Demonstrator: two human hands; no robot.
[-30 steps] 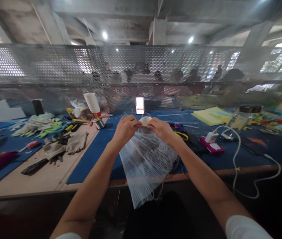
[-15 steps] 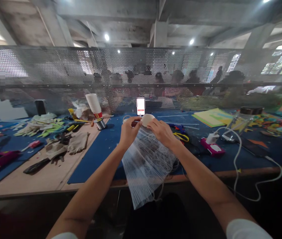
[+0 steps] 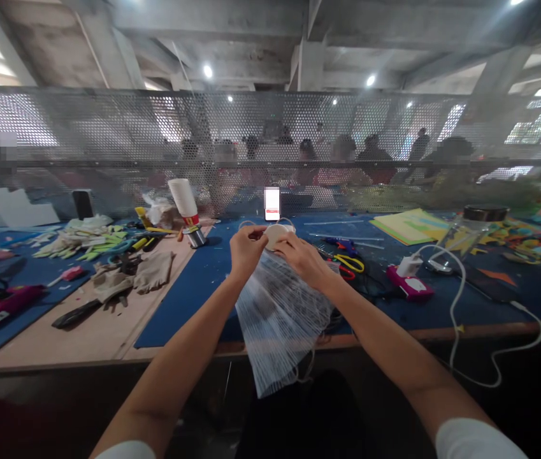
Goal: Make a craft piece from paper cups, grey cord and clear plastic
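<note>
Between my hands is a round cream-coloured disc, held up over the table. My right hand is closed on its right side, fingers across the front. At the left edge my left hand has its thumb and fingers pinched together; whatever lies in the pinch is too small to make out. Below the disc a sheaf of translucent white strands fans down over the table's front edge. Thin pale cord loops show behind the hands.
A phone stands upright behind my hands. Yellow-handled scissors and a blue glue gun lie to the right, near a magenta power strip. Stacked paper cups lean at left, beyond grey gloves. A perforated screen closes the back.
The disc has come slightly lower and to the left, turning more toward me. My right hand has shifted left with it, while the left pinch has moved a little onto its edge.
</note>
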